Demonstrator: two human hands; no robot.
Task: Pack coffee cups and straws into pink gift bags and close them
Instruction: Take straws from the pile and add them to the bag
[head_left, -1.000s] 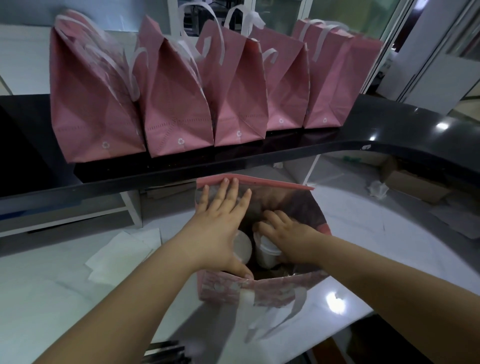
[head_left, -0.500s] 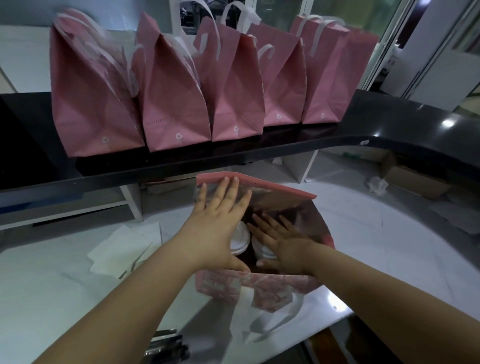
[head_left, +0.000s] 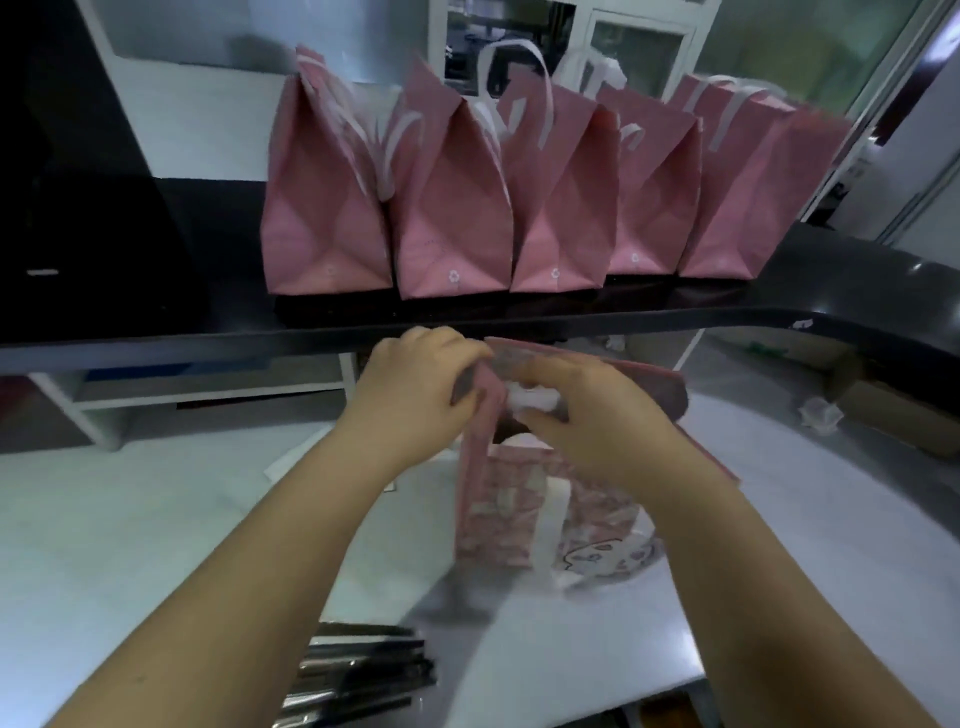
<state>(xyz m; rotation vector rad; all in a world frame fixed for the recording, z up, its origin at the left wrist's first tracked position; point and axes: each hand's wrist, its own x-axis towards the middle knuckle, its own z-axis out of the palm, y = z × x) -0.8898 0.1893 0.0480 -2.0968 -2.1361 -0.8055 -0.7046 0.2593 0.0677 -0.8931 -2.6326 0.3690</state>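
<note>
Though boxy, soft pink bag (head_left: 496, 514)

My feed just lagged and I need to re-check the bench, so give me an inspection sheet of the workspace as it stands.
Surface: white counter below a raised black ledge.
Job's things: patterned bag upright on the counter; five closed bags lined up on the ledge; wrapped straws at the near edge.
Clutter: crumpled white scrap and cardboard box at right.
Grippers (hands): left hand grips the patterned bag's top; right hand pinches it too.
Cables: nothing seen.
Surroundings: glass doors behind the ledge.
</note>
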